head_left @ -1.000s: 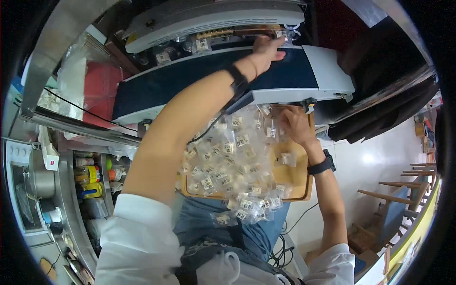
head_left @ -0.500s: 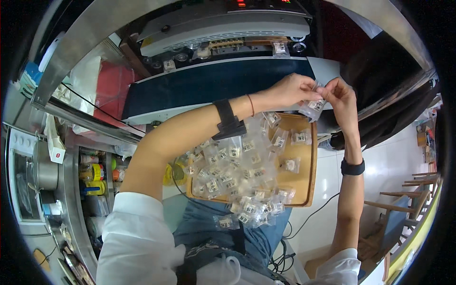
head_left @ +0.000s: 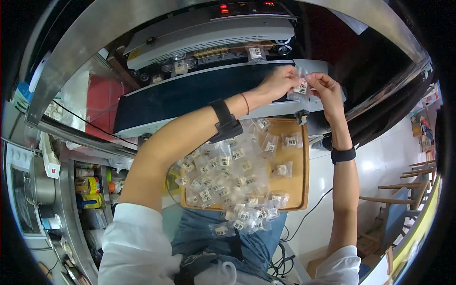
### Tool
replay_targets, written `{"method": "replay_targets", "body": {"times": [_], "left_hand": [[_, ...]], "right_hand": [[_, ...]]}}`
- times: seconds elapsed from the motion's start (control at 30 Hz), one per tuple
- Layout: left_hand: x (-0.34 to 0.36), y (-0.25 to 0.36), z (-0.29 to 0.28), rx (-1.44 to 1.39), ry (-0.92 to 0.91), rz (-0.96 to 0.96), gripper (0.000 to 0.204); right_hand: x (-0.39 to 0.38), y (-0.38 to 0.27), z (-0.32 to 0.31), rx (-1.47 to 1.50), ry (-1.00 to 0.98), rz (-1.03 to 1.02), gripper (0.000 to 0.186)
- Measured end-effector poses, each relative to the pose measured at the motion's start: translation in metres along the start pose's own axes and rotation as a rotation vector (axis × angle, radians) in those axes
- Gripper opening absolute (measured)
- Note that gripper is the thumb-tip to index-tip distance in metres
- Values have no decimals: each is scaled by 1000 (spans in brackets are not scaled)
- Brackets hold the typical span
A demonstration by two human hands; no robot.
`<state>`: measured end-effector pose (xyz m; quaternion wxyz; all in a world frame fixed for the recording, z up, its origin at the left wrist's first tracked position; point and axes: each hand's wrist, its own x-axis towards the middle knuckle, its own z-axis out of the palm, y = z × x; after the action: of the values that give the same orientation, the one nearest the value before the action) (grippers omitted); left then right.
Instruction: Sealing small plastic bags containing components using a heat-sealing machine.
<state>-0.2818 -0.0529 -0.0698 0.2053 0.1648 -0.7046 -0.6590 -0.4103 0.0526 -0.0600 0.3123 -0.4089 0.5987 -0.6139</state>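
Between my two hands, a small clear plastic sachet (head_left: 299, 89) with dark print is held up by its top edge. My left hand (head_left: 279, 81) pinches its upper left side. On the opposite side, the fingers of my right hand (head_left: 326, 89) are closed on its upper right corner. Both hands are over the right end of a dark conveyor belt (head_left: 190, 92), in front of a bag-sealing machine (head_left: 209, 35). One filled sachet (head_left: 257, 54) sits at the machine's sealing slot, and another sachet (head_left: 180, 68) is further left along it.
A tan tray (head_left: 297, 190) below my forearms bears a heap of similar sachets (head_left: 223, 166), some spilling toward my lap. A metal frame bar (head_left: 90, 50) arches around the machine. Jars (head_left: 90, 185) stand on a shelf at left; wooden chairs (head_left: 399, 199) are at right.
My hands have lifted the sachet from beside the tray's far edge up to the belt's right end. The two sachets at the machine have shifted slightly left along it. The view has shifted a little.
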Motion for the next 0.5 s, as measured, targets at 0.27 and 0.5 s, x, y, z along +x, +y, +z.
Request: {"method": "replay_targets", "body": {"times": [0.27,0.5], "left_hand": [[18,7,3,-118,130,-175,15],[44,-8,1,-397,244,-165,22]], "right_hand": [[23,13,3,-325,192,-232,13],[53,23,-4,-23,175,-178,14]]}}
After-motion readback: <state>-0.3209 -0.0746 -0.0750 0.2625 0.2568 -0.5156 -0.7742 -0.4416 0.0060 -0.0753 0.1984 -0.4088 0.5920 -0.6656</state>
